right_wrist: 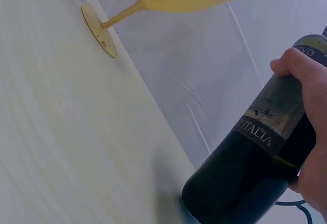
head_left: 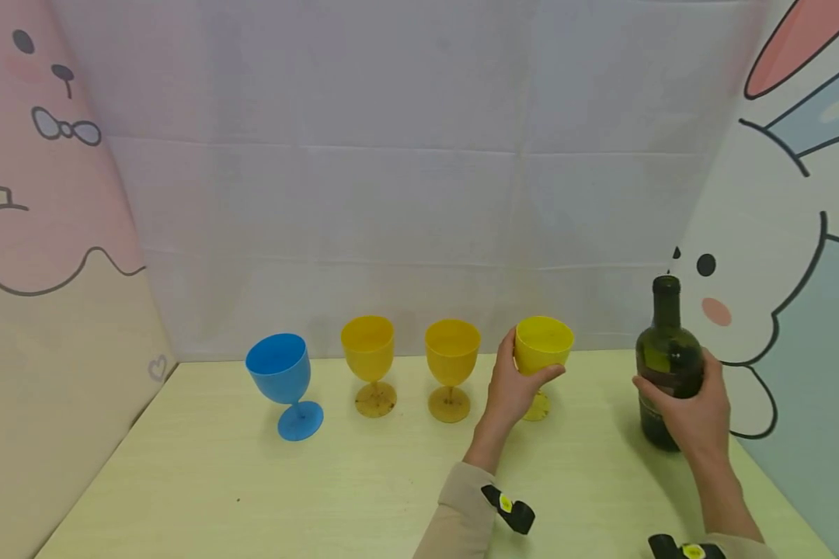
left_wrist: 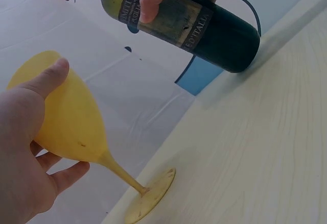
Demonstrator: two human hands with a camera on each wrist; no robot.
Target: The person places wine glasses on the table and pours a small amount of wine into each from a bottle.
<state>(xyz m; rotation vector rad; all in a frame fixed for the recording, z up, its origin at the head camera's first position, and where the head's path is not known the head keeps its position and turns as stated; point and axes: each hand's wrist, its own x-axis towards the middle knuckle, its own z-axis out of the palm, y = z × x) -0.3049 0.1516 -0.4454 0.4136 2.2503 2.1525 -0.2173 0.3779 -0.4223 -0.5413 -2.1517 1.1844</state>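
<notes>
Past beige sleeves, the right hand curls around a green wine bottle at the table's right; left of it, the left hand grips a yellow goblet. Farther left stand a blue goblet and, between, two darker-yellow goblets; behind, white cloth.

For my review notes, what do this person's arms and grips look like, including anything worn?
Left sleeve and right sleeve are plain beige, the right showing only at the head view's lower edge. Black left device and right device each bear a yellow mark. The left grip and right grip are ungloved hands.
</notes>
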